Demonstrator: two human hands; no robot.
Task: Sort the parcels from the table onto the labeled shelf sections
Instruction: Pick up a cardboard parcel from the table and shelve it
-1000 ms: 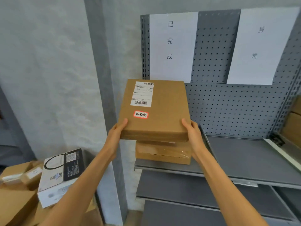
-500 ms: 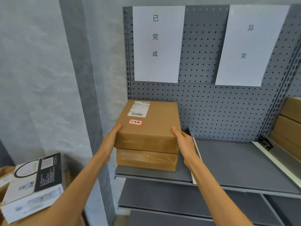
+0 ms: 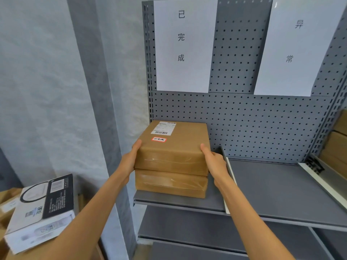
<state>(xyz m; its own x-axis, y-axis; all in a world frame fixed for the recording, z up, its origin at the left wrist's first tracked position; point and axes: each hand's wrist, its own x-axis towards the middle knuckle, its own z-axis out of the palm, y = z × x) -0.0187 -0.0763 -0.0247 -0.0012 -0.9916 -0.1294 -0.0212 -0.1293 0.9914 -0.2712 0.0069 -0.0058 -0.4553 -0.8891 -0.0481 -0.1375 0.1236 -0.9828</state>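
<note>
Parcel [image 3: 174,147] stacked on lower box [image 3: 170,182], left hand [image 3: 130,159], right hand [image 3: 214,160] flanking

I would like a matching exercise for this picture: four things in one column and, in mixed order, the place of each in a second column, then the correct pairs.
Things
1. top parcel
2. bottom parcel
3. white and black box
4. sheet reading 异常

Places
A. directly on the shelf, left section
B. low at the left, outside the shelf unit
C. on the pegboard, upper right
D. between the left hand and the right hand, on another parcel

Pairs: 1-D, 2-A, 3-B, 4-C
</note>
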